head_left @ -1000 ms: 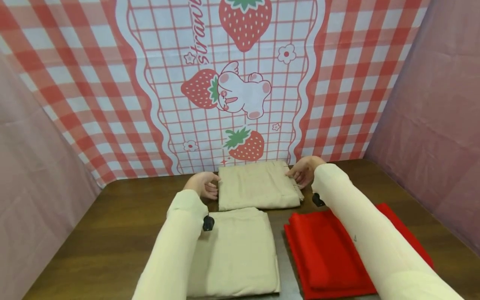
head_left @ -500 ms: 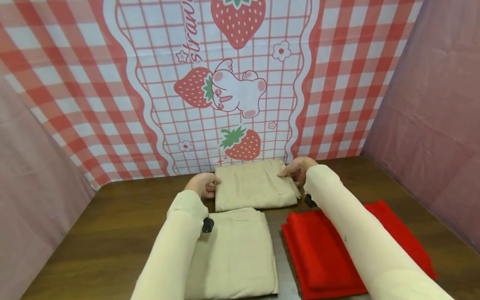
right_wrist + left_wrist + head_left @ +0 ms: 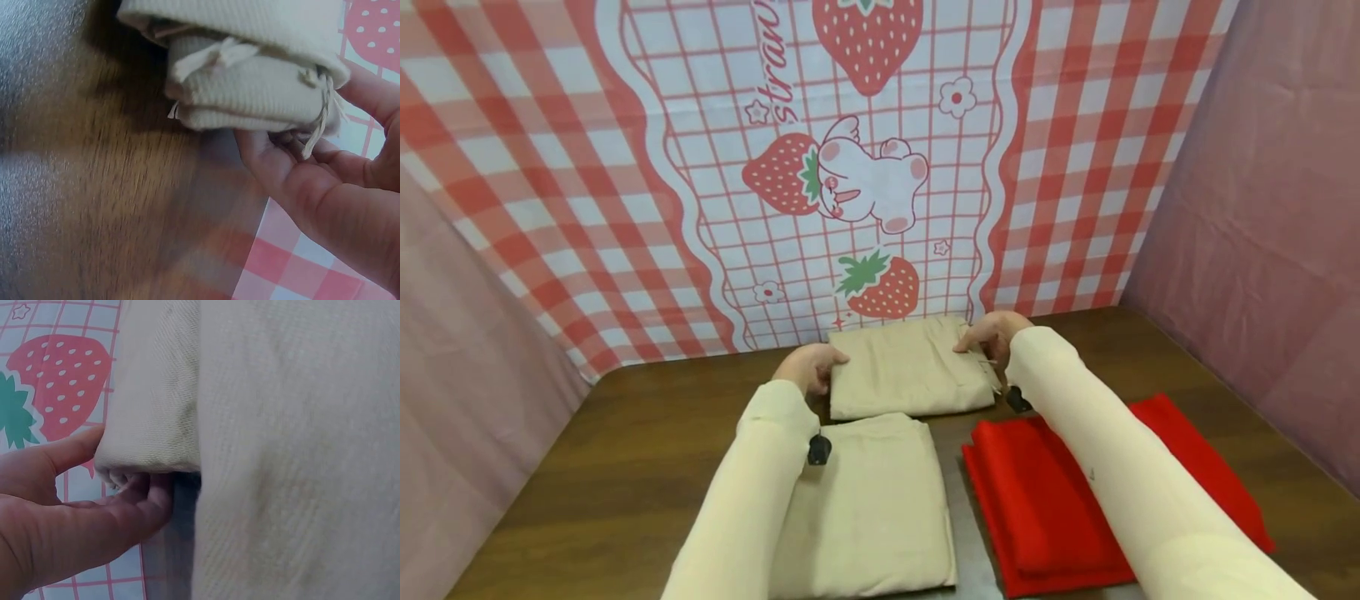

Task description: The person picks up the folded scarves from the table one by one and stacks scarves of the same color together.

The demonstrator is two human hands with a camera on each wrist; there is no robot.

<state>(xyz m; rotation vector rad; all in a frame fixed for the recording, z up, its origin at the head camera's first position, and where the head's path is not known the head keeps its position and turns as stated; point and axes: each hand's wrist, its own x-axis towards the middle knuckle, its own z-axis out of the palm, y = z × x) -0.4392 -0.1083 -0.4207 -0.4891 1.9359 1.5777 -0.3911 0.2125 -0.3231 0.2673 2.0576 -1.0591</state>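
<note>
A folded beige scarf with fringe at its right end is at the back of the table, against the patterned cloth. My left hand grips its left edge. In the left wrist view the thumb lies at the edge of the scarf, with fingers tucked beneath. My right hand holds the fringed end. From the right wrist, several folded layers and knotted tassels show, and the fingers of the right hand reach under them. Fingertips under the scarf are hidden.
Nearer to me lies another folded beige cloth, partly under my left sleeve. A folded red cloth lies to the right, crossed by my right sleeve. The wooden table ends at a checked strawberry backdrop.
My right hand has come further onto the scarf's right end. My left thumb has moved over its left edge. The view has shifted slightly; the other cloths stay put.
</note>
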